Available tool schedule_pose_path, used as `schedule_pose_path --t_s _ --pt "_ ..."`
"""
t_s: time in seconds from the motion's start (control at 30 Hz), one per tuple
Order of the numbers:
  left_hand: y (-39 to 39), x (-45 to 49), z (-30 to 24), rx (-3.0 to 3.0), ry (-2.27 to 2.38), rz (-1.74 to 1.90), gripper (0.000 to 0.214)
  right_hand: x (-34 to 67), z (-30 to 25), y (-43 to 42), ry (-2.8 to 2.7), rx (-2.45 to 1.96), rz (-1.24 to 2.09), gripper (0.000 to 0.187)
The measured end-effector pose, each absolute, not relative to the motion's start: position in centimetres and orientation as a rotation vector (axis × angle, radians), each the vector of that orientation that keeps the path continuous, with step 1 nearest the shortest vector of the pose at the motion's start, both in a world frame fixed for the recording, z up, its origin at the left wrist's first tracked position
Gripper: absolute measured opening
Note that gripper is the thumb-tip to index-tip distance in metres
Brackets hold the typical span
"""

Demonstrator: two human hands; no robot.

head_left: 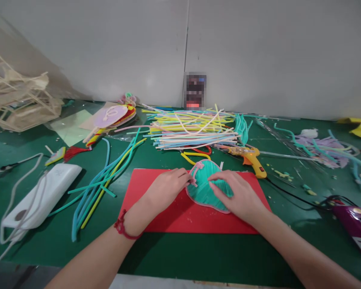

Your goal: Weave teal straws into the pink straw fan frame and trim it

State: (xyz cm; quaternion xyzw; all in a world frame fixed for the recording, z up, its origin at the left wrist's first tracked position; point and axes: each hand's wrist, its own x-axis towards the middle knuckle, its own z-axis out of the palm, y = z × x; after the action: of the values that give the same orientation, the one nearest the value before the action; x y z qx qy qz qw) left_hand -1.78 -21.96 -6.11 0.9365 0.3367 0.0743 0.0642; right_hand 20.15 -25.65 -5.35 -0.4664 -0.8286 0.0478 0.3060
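A rounded teal craft piece [205, 185], filled with fuzzy pipe-cleaner strands and edged in pink, lies on a red board [171, 220]. My left hand [170, 186] reaches its left edge, with fingers pinched on a small pink pipe-cleaner piece [194, 181]. Above that, another curled pink bit [199, 165] sits on the upper left rim. My right hand [239, 192] rests over the craft's right side, thumb and index finger apart with nothing visible between them. Part of the right rim is hidden under this hand.
Behind the board lies a pile of coloured pipe cleaners [192, 128]. A yellow glue gun [254, 160] with a black cord sits at right, near a purple device [355, 224]. Loose pipe cleaners [105, 188] and a white power bank [45, 196] with a cable lie left.
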Motion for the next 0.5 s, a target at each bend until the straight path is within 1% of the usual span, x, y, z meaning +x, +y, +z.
schedule_pose_path --t_s 0.1,0.17,0.4,0.5 --pt "-22.0 -1.8 -6.2 2.766 1.022 0.241 0.021 19.4 -6.7 -25.6 -2.225 -1.033 0.062 0.011" --pt "-22.0 -1.8 -6.2 2.739 1.03 0.25 0.021 19.1 -7.3 -25.7 -2.257 -0.975 0.096 0.014" --pt "-21.9 -1.9 -6.2 2.694 1.042 0.306 0.02 19.0 -7.6 -26.0 -2.251 -0.983 0.21 0.02" --pt "-22.0 -1.9 -6.3 2.669 1.043 0.317 0.019 19.0 -7.6 -26.0 -2.296 -1.029 0.221 0.019"
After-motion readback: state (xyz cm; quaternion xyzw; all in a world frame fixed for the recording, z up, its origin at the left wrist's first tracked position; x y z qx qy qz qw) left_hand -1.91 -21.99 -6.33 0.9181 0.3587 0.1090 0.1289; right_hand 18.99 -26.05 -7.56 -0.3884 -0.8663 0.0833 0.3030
